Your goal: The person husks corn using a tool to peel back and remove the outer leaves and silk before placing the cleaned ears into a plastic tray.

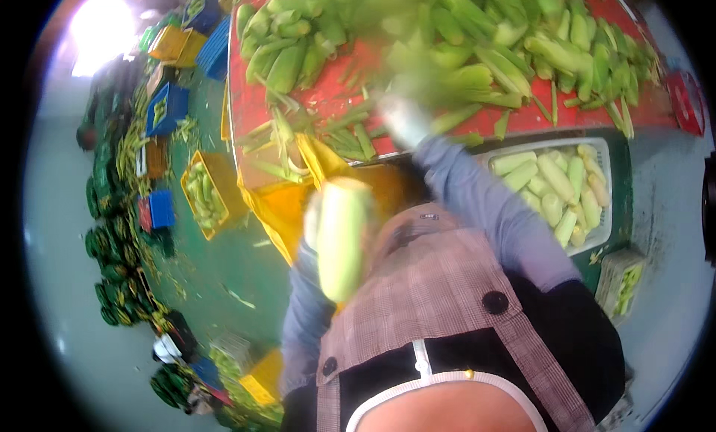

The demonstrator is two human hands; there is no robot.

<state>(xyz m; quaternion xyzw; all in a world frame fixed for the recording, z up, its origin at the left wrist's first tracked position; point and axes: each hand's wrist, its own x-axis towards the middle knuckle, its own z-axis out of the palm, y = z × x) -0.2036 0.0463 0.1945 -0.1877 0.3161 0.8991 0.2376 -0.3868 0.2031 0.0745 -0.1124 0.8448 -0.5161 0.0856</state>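
My left hand (312, 222), in a pale glove, grips a trimmed ear of corn (344, 242) in front of my apron; the ear is pale green with a flat cut end, and it covers most of the fingers. Over the near edge of the red table (328, 104), my right hand (405, 120) is stretched forward in a white glove. Motion smears its fingers, and blurred green husk (418, 74) lies right beyond it. A large heap of untrimmed corn (514, 52) spreads over the table, with a smaller pile (287, 48) at its left.
A yellow sack (280, 208) hangs open at the table's near edge. At right below the table stands a white crate (605, 208) of trimmed ears. A yellow crate (235, 182) of corn stands on the green floor (246, 275). Dark green sacks (112, 246) line the left wall.
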